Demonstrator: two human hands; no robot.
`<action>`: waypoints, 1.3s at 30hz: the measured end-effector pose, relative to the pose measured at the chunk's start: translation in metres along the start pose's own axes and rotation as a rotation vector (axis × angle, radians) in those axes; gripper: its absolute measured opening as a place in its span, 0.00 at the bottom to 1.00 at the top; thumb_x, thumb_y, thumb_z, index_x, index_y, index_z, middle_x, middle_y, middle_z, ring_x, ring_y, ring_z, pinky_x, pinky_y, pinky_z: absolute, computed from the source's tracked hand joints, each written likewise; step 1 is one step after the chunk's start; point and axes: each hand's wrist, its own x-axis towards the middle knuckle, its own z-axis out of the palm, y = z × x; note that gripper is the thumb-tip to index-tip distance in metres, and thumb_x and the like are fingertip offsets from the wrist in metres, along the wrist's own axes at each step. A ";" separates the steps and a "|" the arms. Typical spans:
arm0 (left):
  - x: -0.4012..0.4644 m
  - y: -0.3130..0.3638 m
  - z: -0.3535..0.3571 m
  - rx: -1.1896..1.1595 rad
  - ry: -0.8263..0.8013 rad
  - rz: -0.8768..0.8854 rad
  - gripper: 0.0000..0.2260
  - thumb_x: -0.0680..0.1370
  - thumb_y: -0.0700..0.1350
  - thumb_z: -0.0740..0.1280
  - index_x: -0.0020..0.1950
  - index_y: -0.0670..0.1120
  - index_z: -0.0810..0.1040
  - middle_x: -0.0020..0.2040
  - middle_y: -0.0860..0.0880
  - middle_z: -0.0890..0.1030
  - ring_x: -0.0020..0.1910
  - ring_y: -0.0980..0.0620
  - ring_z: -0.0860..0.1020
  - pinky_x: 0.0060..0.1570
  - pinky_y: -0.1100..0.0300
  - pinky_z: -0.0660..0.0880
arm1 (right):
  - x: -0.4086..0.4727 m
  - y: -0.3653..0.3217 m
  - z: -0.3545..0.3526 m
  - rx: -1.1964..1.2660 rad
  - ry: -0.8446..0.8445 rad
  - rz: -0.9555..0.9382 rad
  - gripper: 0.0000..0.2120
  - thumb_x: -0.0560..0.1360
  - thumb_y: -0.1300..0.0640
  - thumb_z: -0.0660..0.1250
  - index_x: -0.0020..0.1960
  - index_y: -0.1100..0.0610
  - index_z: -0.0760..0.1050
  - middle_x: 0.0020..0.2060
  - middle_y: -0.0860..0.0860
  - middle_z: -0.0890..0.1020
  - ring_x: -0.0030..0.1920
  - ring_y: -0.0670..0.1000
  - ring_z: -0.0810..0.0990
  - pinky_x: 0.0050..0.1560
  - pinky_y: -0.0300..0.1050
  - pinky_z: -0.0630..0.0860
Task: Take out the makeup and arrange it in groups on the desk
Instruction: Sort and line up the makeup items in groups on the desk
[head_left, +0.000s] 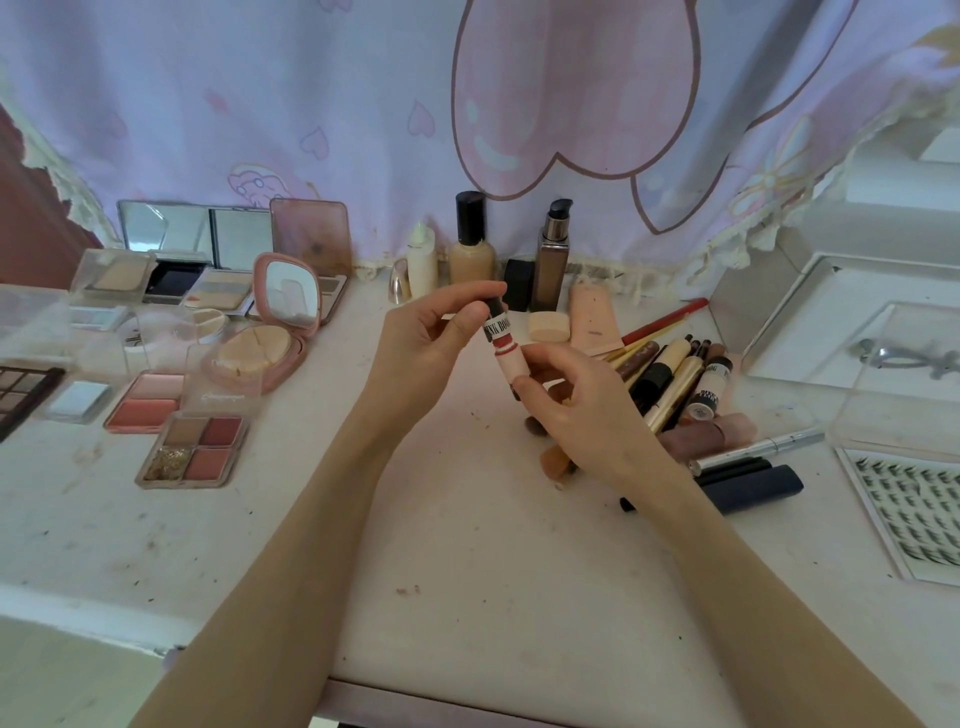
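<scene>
The desk (467, 571) spreads under my arms, with the tube I hold as my marker for everything else. Left of the tube lie the flat palettes and compacts (192, 447), some with lids raised. Behind the tube stand the tall bottles (470, 244). Right of the tube the sticks and pencils (675, 374) lie heaped, and further right sits a clear box (852, 332).

My left hand (431, 338) pinches the dark top end of the small lip tube (501, 345), and my right hand (566, 400) grips its pale lower end, lifting it above the desk.

I judge it belongs with the heap on the right. If I drop it carelessly there, it could roll off the sloping pile or knock other sticks loose. Twisting both ends could also pull the cap off and smear colour.
</scene>
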 end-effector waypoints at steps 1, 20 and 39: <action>0.000 0.000 0.000 -0.002 0.008 -0.004 0.11 0.78 0.37 0.61 0.58 0.47 0.76 0.47 0.52 0.79 0.39 0.69 0.74 0.42 0.74 0.69 | 0.000 0.001 0.000 0.011 -0.002 0.006 0.11 0.77 0.57 0.64 0.59 0.52 0.74 0.44 0.41 0.75 0.45 0.41 0.75 0.47 0.32 0.71; -0.002 0.003 0.004 -0.033 0.061 -0.040 0.10 0.78 0.38 0.62 0.58 0.46 0.76 0.47 0.54 0.79 0.39 0.69 0.74 0.41 0.74 0.70 | -0.002 0.002 0.000 0.097 -0.002 0.036 0.10 0.76 0.57 0.64 0.57 0.53 0.75 0.45 0.42 0.78 0.46 0.40 0.77 0.44 0.23 0.69; -0.020 -0.021 -0.030 0.599 0.006 -0.102 0.16 0.80 0.44 0.59 0.67 0.46 0.70 0.62 0.47 0.74 0.59 0.53 0.72 0.57 0.63 0.68 | 0.014 -0.007 0.006 0.086 0.100 0.014 0.04 0.75 0.57 0.67 0.49 0.53 0.74 0.40 0.44 0.78 0.41 0.41 0.76 0.40 0.22 0.69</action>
